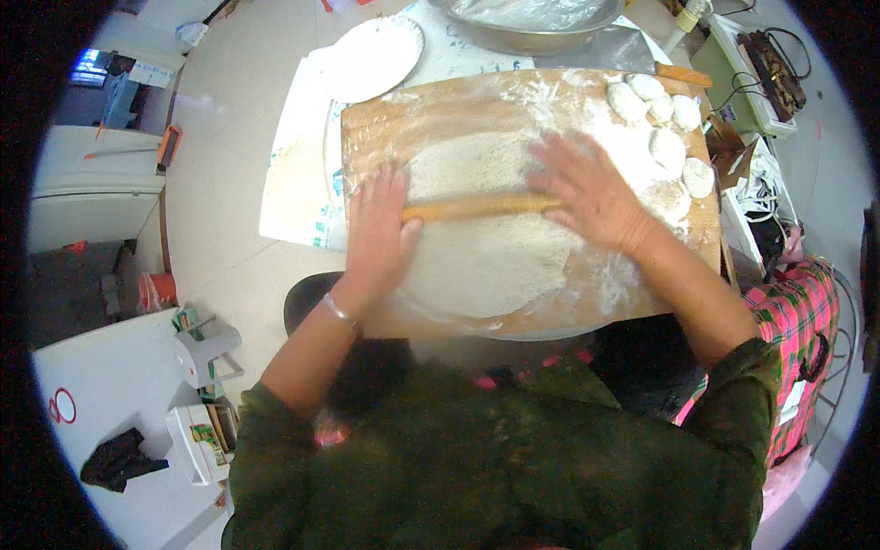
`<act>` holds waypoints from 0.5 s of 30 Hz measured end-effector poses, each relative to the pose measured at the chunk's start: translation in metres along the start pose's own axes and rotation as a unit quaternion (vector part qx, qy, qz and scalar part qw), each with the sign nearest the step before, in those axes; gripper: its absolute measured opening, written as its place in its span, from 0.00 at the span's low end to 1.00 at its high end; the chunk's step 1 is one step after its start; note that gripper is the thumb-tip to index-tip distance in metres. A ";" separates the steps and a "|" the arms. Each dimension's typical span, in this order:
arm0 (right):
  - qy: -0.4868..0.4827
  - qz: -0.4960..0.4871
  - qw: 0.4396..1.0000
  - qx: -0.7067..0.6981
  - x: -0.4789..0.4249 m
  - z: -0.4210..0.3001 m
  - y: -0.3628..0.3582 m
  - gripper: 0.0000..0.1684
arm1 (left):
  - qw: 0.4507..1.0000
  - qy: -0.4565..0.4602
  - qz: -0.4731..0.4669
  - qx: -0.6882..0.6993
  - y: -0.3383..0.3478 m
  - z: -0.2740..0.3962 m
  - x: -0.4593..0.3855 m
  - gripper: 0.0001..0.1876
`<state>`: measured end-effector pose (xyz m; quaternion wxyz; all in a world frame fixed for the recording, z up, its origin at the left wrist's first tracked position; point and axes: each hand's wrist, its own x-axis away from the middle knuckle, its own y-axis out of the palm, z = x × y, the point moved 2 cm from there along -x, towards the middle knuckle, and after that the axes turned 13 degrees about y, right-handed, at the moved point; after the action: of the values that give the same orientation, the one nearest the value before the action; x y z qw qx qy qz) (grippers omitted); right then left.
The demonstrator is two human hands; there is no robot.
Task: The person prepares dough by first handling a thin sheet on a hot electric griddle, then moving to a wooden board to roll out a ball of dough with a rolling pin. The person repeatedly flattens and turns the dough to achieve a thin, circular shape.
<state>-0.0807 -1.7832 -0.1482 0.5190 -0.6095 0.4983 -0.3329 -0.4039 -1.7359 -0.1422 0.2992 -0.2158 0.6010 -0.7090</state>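
Observation:
A wooden rolling pin (481, 206) lies across a wide, thin sheet of dough (488, 268) on a floured wooden board (440, 103). At the pin's left end rests my left hand (381, 223), laid on it with the palm down. My right hand (584, 192), blurred and with its fingers spread, is on or just over the right end; whether it presses the pin cannot be told. Several floured dough pieces (667, 148) sit at the board's right side, near loose white flour (619, 148).
Behind the board stand a large metal bowl (533, 41) and a cleaver with a wooden handle (680, 74). A white plate (375, 58) is at the back left. A plaid cloth bag (801, 350) stands at the right, below a white box (742, 227).

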 end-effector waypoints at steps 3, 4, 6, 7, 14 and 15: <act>0.045 0.060 0.996 0.054 -0.052 0.033 0.007 0.40 | 0.993 -0.006 0.115 -0.035 0.013 -0.041 -0.051 0.33; 0.032 0.055 0.996 0.058 -0.070 0.038 0.001 0.40 | 0.987 -0.019 0.154 -0.048 0.012 -0.053 -0.070 0.33; 0.036 0.084 0.994 0.054 -0.090 0.053 0.001 0.42 | 0.988 -0.037 0.145 -0.043 0.017 -0.060 -0.086 0.33; 0.034 0.057 0.997 0.047 -0.082 0.053 0.006 0.42 | 0.988 -0.044 0.140 -0.039 0.018 -0.063 -0.089 0.34; -0.012 0.042 0.998 0.051 -0.065 0.043 0.000 0.42 | 0.983 0.006 0.149 -0.103 0.010 -0.045 -0.065 0.34; -0.021 0.083 0.994 0.063 -0.085 0.050 -0.001 0.42 | 0.983 -0.009 0.158 -0.097 0.009 -0.057 -0.084 0.32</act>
<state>-0.0579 -1.6874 -0.1499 0.5925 -0.5393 0.5138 -0.3067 -0.3790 -1.6386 -0.1571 0.3906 -0.1521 0.6909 -0.5890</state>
